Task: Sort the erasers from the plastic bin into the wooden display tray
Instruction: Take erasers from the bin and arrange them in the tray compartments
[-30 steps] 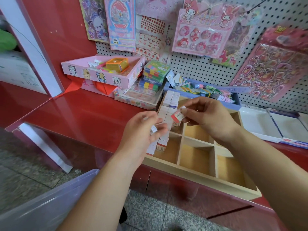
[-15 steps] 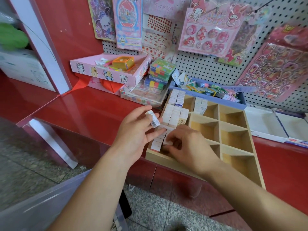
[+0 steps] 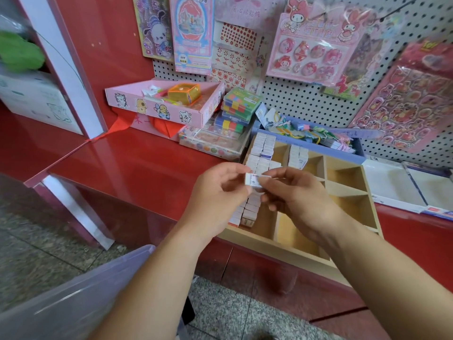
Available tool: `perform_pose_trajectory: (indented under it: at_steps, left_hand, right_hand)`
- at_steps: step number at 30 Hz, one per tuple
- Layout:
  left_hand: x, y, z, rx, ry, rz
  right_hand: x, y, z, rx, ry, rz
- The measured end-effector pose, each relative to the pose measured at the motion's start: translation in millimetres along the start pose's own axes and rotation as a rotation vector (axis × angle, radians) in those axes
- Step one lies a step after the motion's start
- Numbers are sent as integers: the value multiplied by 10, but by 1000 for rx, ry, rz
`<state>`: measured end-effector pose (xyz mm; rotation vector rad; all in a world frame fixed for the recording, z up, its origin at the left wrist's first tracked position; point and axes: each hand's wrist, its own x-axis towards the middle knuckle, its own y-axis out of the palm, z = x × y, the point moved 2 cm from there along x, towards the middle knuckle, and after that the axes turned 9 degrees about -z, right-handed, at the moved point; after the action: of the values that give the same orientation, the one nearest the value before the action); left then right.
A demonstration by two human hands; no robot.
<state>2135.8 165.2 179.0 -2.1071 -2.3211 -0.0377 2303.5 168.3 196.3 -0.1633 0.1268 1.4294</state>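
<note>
One eraser (image 3: 253, 179) is pinched between our hands, left hand (image 3: 213, 195) at its nine o'clock end, right hand (image 3: 296, 195) at three, above the left column of the wooden display tray (image 3: 269, 251). We judge placing is in hand; next we must seat it snugly against the stacked erasers (image 3: 248, 212) at six o'clock.

The eraser (image 3: 253, 179) above the tray is white with a small red and blue mark. The erasers (image 3: 261, 153) packed in rows are white too, some edged in blue or red. The tray (image 3: 269, 246) is pale tan wood. The counter (image 3: 137, 168) is glossy red. The bin (image 3: 73, 298) is see-through with a lilac tint. The box (image 3: 157, 109) is pink with cartoon animals, and the carton (image 3: 187, 94) in it is clear orange. The pegboard (image 3: 306, 101) is white with black dots. The floor (image 3: 31, 241) is speckled grey.
</note>
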Motion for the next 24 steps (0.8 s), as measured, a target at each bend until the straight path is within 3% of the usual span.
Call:
perform_pose_trajectory:
  at_steps: [3, 7, 13, 24]
  left_hand:
    - [25, -35, 53, 188, 21, -105]
    - [32, -104, 164, 298, -140, -112]
    - [-51, -35, 253, 489, -153, 139]
    - [-46, 8, 313, 596, -104, 91]
  right_hand:
    - [151, -234, 101, -146, -190, -194]
    - [543, -740, 155, -575, -381, -437]
    - [977, -1019, 55, -909, -418, -397]
    - [1252, -876, -79, -1033, -441, -342]
